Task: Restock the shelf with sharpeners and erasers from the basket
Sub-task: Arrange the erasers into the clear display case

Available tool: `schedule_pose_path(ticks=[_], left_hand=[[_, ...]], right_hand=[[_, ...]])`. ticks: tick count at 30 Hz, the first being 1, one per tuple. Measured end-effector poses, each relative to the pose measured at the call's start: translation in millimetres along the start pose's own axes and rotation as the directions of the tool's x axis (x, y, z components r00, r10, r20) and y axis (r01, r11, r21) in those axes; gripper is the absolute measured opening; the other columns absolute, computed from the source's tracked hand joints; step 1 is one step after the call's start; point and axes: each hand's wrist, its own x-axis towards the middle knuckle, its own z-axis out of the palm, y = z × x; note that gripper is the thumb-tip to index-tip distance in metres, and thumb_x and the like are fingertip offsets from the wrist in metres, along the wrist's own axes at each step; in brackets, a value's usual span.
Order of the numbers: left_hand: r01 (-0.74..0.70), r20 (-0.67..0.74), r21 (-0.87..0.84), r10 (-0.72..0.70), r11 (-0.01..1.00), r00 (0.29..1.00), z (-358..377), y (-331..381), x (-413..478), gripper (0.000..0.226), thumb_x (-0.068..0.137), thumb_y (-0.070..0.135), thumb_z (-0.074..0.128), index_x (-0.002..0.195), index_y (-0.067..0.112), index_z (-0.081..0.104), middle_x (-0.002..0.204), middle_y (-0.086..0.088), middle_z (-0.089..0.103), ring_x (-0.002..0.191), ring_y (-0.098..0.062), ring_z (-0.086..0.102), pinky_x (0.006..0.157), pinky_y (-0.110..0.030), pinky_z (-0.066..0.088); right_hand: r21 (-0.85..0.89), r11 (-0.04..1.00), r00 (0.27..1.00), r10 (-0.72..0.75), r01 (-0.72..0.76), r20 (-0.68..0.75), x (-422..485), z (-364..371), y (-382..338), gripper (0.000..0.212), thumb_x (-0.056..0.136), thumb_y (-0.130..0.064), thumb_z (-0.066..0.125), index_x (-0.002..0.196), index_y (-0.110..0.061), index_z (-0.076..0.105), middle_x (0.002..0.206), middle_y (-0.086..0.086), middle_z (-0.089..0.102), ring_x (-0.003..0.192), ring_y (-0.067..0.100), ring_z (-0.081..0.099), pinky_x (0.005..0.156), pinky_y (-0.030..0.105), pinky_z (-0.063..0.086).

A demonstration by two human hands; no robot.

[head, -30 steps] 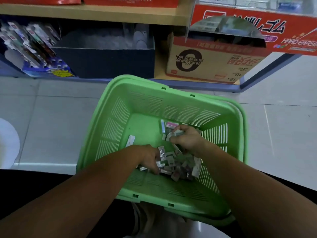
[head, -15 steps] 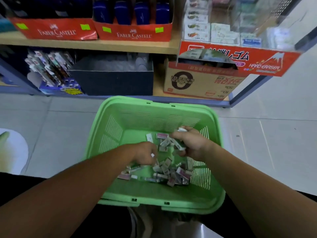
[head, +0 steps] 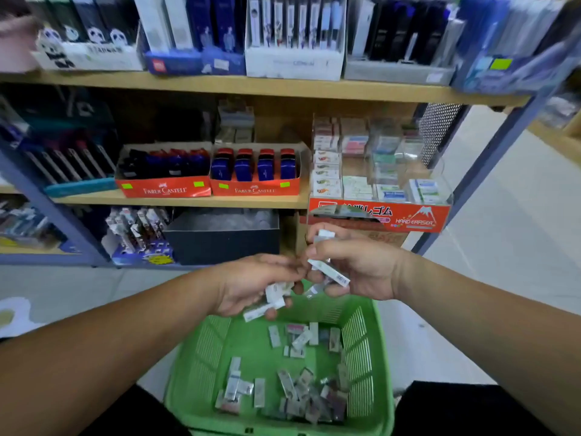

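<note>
A green plastic basket (head: pixel 367 350) sits on the floor between my knees, with several small wrapped erasers (head: pixel 295 391) scattered on its bottom. Above its far rim, my left hand (head: pixel 251 284) is closed around a few white erasers (head: pixel 270 302). My right hand (head: pixel 361 265) grips a few more erasers (head: pixel 330 272), one sticking out between the fingers. The fingertips of both hands meet. Straight ahead on the middle shelf stands a clear eraser display (head: pixel 377 171) with a red "Hard Eraser" front. Two red Faber-Castell trays (head: pixel 254 187) of blue sharpeners stand left of it.
A wooden shelf board (head: pixel 188 201) carries the trays; a blue metal upright (head: pixel 484 171) marks the shelf's right end. Below are a dark box (head: pixel 220 243) and a pen display (head: pixel 138 234). Grey floor tiles (head: pixel 518 247) spread to the right.
Both hands have risen out of the basket with erasers in them and come together above its far rim. My view has tilted up from the basket to the shelves.
</note>
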Motion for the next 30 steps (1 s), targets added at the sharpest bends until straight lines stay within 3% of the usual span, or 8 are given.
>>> schedule_pose_path(ticks=[6, 12, 15, 17, 22, 24, 27, 30], left_hand=[[-0.102, 0.106, -0.029, 0.104, 0.994, 0.989, 5, 40, -25, 0.031, 0.092, 0.021, 0.071, 0.123, 0.019, 0.073, 0.118, -0.009, 0.073, 0.086, -0.021, 0.066, 0.045, -0.024, 0.049], [-0.212, 0.063, 0.172, 0.205, 0.962, 0.977, 13, 69, -14, 0.026, 0.090, 0.017, 0.077, 0.113, 0.010, 0.069, 0.090, 0.003, 0.071, 0.076, -0.015, 0.063, 0.049, -0.029, 0.049], [-0.237, -0.035, 0.457, 0.283, 0.858, 0.958, 3, 80, -10, 0.017, 0.091, 0.028, 0.079, 0.104, 0.023, 0.070, 0.087, -0.001, 0.068, 0.066, -0.019, 0.063, 0.056, -0.038, 0.058], [-0.252, -0.119, 0.544, 0.370, 0.801, 0.921, 2, 84, -6, 0.014, 0.090, 0.032, 0.080, 0.099, 0.031, 0.069, 0.093, 0.000, 0.067, 0.064, -0.022, 0.062, 0.059, -0.043, 0.061], [-0.333, -0.219, 0.519, 0.499, 0.787, 0.839, 17, 90, 14, 0.017, 0.090, 0.025, 0.079, 0.101, 0.032, 0.067, 0.113, 0.008, 0.067, 0.058, -0.015, 0.065, 0.052, -0.031, 0.056], [-0.343, -0.242, 0.517, 0.518, 0.784, 0.820, 19, 92, 21, 0.019, 0.090, 0.023, 0.079, 0.103, 0.032, 0.067, 0.112, 0.006, 0.069, 0.050, -0.013, 0.061, 0.048, -0.029, 0.052], [-0.344, -0.268, 0.525, 0.535, 0.779, 0.801, 26, 98, 34, 0.020, 0.090, 0.023, 0.078, 0.105, 0.029, 0.065, 0.108, 0.002, 0.068, 0.046, -0.013, 0.062, 0.045, -0.024, 0.049], [-0.352, -0.291, 0.520, 0.549, 0.778, 0.783, 39, 108, 50, 0.020, 0.089, 0.023, 0.080, 0.102, 0.027, 0.067, 0.122, 0.003, 0.065, 0.048, -0.015, 0.064, 0.045, -0.024, 0.050]], right_hand=[[0.013, 0.997, 0.997, -0.078, 0.078, 0.014, -13, 9, -48, 0.025, 0.083, -0.006, 0.070, 0.091, -0.023, 0.054, 0.078, 0.010, 0.061, 0.062, 0.021, 0.054, 0.041, 0.019, 0.029], [0.147, 0.974, 0.985, -0.168, 0.172, -0.044, -16, -17, -64, 0.029, 0.081, -0.004, 0.074, 0.099, -0.022, 0.059, 0.083, 0.013, 0.057, 0.062, 0.021, 0.054, 0.037, 0.019, 0.030], [0.175, 0.965, 0.971, -0.168, 0.197, -0.170, -19, -37, -77, 0.035, 0.082, -0.002, 0.077, 0.104, -0.023, 0.060, 0.085, 0.009, 0.062, 0.066, 0.021, 0.063, 0.039, 0.026, 0.048], [0.207, 0.955, 0.955, -0.158, 0.212, -0.250, -18, -47, -82, 0.038, 0.079, -0.001, 0.076, 0.108, -0.022, 0.063, 0.086, 0.009, 0.068, 0.069, 0.024, 0.068, 0.047, 0.035, 0.059], [0.241, 0.962, 0.947, -0.048, 0.129, -0.316, -9, -69, -76, 0.045, 0.071, 0.011, 0.072, 0.105, -0.019, 0.062, 0.111, 0.020, 0.075, 0.077, 0.028, 0.070, 0.036, 0.021, 0.044], [0.258, 0.961, 0.952, -0.013, 0.096, -0.305, -9, -76, -76, 0.039, 0.073, 0.006, 0.074, 0.101, -0.018, 0.062, 0.112, 0.020, 0.075, 0.075, 0.027, 0.069, 0.035, 0.019, 0.041], [0.226, 0.973, 0.967, 0.005, 0.054, -0.253, -14, -82, -78, 0.024, 0.079, -0.014, 0.080, 0.098, -0.018, 0.065, 0.089, 0.011, 0.075, 0.060, 0.019, 0.066, 0.033, 0.018, 0.037], [0.216, 0.976, 0.950, 0.043, 0.026, -0.308, -16, -89, -78, 0.028, 0.087, -0.034, 0.080, 0.108, -0.016, 0.075, 0.094, 0.009, 0.075, 0.057, 0.017, 0.065, 0.033, 0.018, 0.036]])
